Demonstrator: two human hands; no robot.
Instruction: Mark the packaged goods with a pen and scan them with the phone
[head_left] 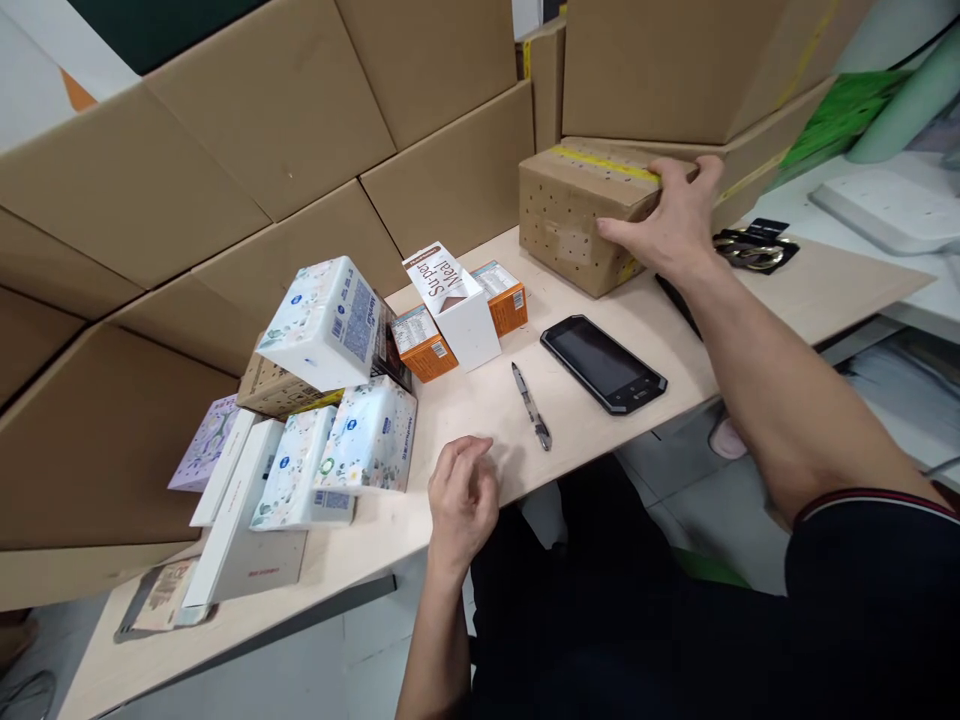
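Note:
My right hand (671, 215) grips the near right corner of a brown cardboard box (559, 225) with dark dots and yellow tape on top. Its thumb presses the front face and its fingers reach over the top; part of the box is hidden behind them. My left hand (463, 495) rests by the table's front edge, fingers curled in, and whatever may be inside them cannot be made out. Between the hands lie a clear pen (531, 405) and a black rugged phone (604, 365), both on the tabletop.
Tissue packs (322, 320) and flat white boxes (247, 520) are piled at the left. Beside them stand a white carton (461, 310) and orange boxes (427, 345). Large cardboard boxes (300, 110) wall off the back. A gold chain (754, 250) lies at right.

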